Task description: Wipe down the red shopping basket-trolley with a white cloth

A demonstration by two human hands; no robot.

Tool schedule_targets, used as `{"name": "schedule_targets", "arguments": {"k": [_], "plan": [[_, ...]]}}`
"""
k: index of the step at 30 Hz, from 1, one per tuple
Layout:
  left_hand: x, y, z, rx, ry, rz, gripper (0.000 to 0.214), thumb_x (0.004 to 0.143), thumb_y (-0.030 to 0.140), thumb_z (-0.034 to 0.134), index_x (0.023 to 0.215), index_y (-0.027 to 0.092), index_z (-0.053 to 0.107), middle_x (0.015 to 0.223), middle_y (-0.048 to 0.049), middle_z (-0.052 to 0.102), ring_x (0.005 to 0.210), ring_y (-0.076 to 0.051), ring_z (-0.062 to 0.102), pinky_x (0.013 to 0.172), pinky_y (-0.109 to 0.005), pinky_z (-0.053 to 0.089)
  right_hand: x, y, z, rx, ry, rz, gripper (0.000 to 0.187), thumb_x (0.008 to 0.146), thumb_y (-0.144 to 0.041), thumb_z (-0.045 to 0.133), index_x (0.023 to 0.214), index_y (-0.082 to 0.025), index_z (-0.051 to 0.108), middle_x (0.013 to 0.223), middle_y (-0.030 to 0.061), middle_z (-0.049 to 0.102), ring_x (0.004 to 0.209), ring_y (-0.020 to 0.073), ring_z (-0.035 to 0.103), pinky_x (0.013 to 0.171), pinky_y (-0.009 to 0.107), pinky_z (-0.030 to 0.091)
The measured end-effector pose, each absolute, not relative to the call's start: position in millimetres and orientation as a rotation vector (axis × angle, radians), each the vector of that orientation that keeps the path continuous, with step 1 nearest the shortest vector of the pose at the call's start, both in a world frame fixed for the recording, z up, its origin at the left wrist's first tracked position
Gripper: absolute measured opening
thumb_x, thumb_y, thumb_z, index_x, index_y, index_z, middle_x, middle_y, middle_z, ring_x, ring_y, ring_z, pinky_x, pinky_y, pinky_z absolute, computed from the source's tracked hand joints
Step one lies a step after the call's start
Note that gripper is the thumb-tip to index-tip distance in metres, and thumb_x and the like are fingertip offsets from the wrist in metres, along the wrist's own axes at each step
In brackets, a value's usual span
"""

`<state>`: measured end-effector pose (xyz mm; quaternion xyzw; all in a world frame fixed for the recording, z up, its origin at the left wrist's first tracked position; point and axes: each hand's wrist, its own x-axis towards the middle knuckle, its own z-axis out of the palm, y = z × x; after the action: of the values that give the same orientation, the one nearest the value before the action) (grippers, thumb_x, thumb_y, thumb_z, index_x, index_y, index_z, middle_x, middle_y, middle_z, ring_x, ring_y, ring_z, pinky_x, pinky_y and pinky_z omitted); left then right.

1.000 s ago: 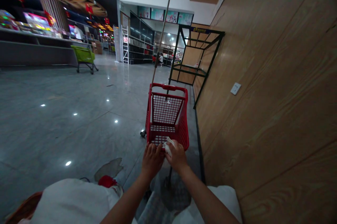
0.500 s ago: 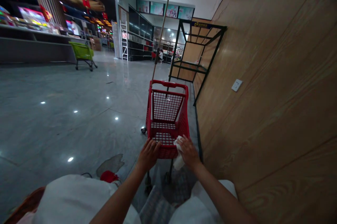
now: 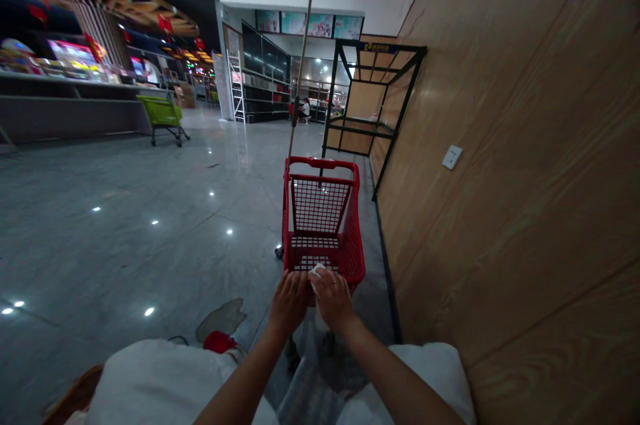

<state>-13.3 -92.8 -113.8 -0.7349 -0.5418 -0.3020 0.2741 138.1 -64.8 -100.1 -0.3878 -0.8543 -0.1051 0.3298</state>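
A red plastic shopping cart (image 3: pixel 323 205) with a lattice basket stands in front of me, its handle on the far side. My left hand (image 3: pixel 291 295) is closed over the near rim, at the left of that edge. Beside it, almost touching, my right hand (image 3: pixel 331 293) presses a white cloth (image 3: pixel 318 270) onto the same rim. Part of the cloth hangs below that hand, outside the basket. The cart's near wall is mostly covered by my hands.
A wood-panelled wall (image 3: pixel 500 212) runs close along the right. Beyond the cart stands a dark metal frame rack (image 3: pixel 373 125). A long pole (image 3: pixel 303 52) rises behind the cart's left side. A green shopping cart (image 3: pixel 161 112) stands by a counter (image 3: pixel 75 108) at the left.
My right hand has slid left along the rim with the cloth, from the right corner to beside my left hand. My left hand keeps its hold. The view has shifted slightly.
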Motion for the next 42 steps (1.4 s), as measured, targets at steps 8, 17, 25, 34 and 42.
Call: {"name": "schedule_targets", "arguments": {"k": [8,17,25,34,42], "plan": [[-8.7,-94.6,-114.2,-1.963,-1.446,-0.960,0.038,0.077,0.015,0.051,0.114,0.014,0.054,0.102,-0.0115,0.059,0.105,-0.025,0.053,0.104,-0.047,0.039,224.6,-50.3,-80.4,-0.982,-2.286,-0.188,0.031,0.091,-0.016,0.045,0.120,-0.023,0.055,0.129,0.0072,0.057,0.121,0.0194,0.047,0.107,0.044,0.033],[8.6,-99.6,-102.1,-1.989,-1.591,-0.864,0.034,0.079,0.019,0.050,0.111,0.011,0.057,0.099,-0.0125,0.062,0.097,-0.025,0.055,0.103,-0.044,0.037,120.9,-84.6,-69.2,-1.226,-2.209,0.002,0.035,0.091,-0.021,0.050,0.125,-0.028,0.055,0.129,0.0062,0.056,0.109,0.0229,0.052,0.092,0.039,0.037],[-31.8,-87.7,-81.2,-2.282,-1.336,-0.845,0.032,0.080,0.033,0.058,0.108,0.018,0.061,0.090,-0.0068,0.068,0.086,-0.021,0.061,0.089,-0.037,0.048,211.0,-61.9,-72.9,-1.029,-2.322,-0.125,0.027,0.092,-0.020,0.049,0.118,-0.025,0.058,0.130,0.0070,0.057,0.119,0.0195,0.049,0.105,0.041,0.030],[-34.1,-58.2,-70.0,-2.441,-1.319,-0.846,0.019,0.072,0.035,0.067,0.060,0.022,0.060,0.065,-0.0011,0.063,0.072,-0.019,0.057,0.103,-0.047,0.040,178.0,-71.6,-81.4,-1.265,-2.090,-0.121,0.030,0.093,-0.020,0.045,0.120,-0.027,0.057,0.127,0.0064,0.057,0.117,0.0224,0.050,0.111,0.053,0.015],[-41.6,-61.3,-76.8,-2.414,-1.333,-0.904,0.005,0.073,0.021,0.063,0.069,0.021,0.066,0.069,-0.0026,0.066,0.074,-0.018,0.057,0.098,-0.043,0.043,122.5,-82.6,-84.8,-1.166,-2.228,-0.109,0.040,0.091,-0.022,0.051,0.131,-0.028,0.050,0.135,0.0072,0.051,0.113,0.0226,0.051,0.102,0.043,0.032]]}}
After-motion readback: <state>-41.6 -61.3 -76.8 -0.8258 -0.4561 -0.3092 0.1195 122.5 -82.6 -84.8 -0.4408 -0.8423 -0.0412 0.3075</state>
